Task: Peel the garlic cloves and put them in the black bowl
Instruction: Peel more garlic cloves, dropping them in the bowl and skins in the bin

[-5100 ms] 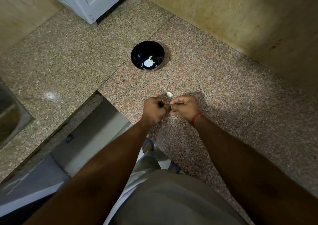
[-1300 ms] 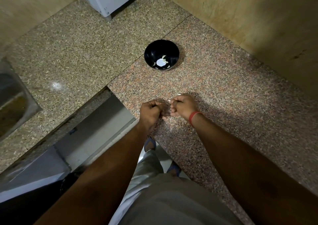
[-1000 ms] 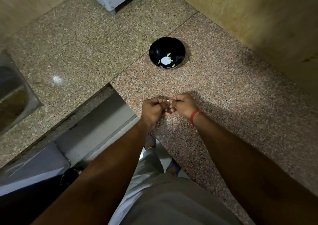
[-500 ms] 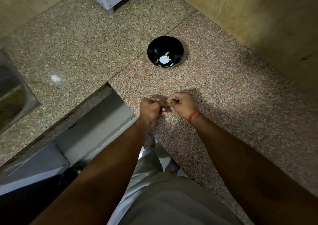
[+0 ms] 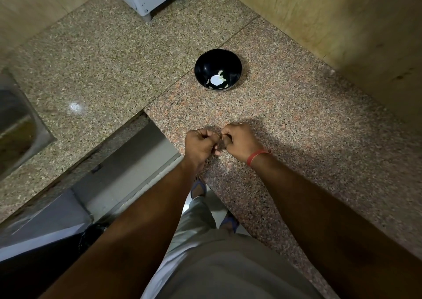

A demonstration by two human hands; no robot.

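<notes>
Far left of the hands, a steel sink (image 5: pixel 16 129) is seen set into the granite counter (image 5: pixel 102 54). Nearer, the left hand (image 5: pixel 201 144) is held with fingers curled, pressed close against the right hand (image 5: pixel 239 141), likewise curled; what is pinched between them, presumably a garlic clove, is hidden and cannot be confirmed. Compared with half a second ago, little is changed: the fists are kept together at the same spot, only slightly rotated. Peeling is therefore judged unfinished. Beyond the hands, well apart, the black bowl (image 5: pixel 218 69) is noted, with pale pieces (image 5: pixel 217 80) already in its bottom. On the right wrist, a red band (image 5: pixel 257 157) is recorded.
</notes>
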